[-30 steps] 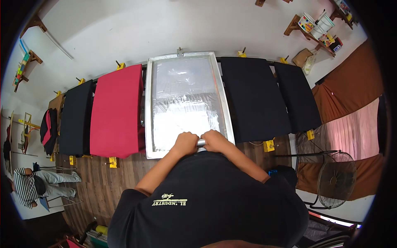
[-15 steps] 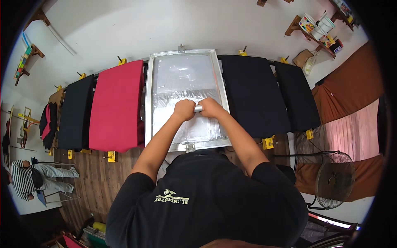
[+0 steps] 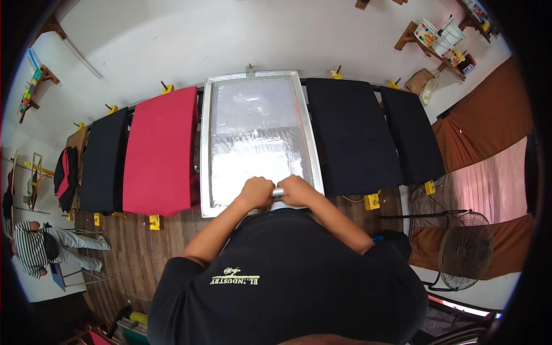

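Both fists close around the silver handle of a squeegee (image 3: 278, 192), my left hand (image 3: 257, 191) and my right hand (image 3: 296, 190) side by side with a short bit of metal showing between them. They are at the near end of a screen printing frame (image 3: 205, 144), close to my body. The frame has a metal rim and a see-through, shiny mesh (image 3: 256, 109), with a whitish area in its nearer half. My hands hide most of the squeegee, and its blade edge cannot be seen.
Left of the frame lie a red cloth-covered board (image 3: 161, 152) and a black one (image 3: 104, 161). Two black boards (image 3: 353, 138) lie to the right. Yellow clamps (image 3: 372, 201) line the rack. A fan (image 3: 466, 250) stands at right; a person (image 3: 57, 247) is far left.
Both hands have drawn the squeegee toward my body, from the middle of the screen to its near end. My elbows are bent more and the grip is unchanged.
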A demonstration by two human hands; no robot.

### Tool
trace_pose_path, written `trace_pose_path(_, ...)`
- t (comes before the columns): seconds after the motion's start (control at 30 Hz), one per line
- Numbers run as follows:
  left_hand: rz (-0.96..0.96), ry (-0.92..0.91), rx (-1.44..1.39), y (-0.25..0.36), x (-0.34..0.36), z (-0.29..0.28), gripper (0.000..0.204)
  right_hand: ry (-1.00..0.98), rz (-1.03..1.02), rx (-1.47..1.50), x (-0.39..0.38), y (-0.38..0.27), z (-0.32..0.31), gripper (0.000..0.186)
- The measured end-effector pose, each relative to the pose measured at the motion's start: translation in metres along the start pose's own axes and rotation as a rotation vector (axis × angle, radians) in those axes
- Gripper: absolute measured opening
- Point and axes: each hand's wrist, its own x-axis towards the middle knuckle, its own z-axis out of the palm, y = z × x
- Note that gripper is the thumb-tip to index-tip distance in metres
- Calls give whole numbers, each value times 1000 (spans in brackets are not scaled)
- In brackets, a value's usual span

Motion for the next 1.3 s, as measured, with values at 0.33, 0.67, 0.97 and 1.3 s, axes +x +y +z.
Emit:
trace_pose_path(0.33,-138,195,50,-46,73,-26,15,143,-6,-42,81,39,-37,15)
trace_pose_path(0.67,-84,65,-39,-12,6,4,10,26,14,-43,14,4,5,15)
trace_pose_path(0.97,-87,86,0,-20,30,-27,15,26,-22,30,38,12,-30,17)
trace_pose_path(1.3,22,341,12,-17,-1,34,13,294,-60,-88,9,-4,28,19)
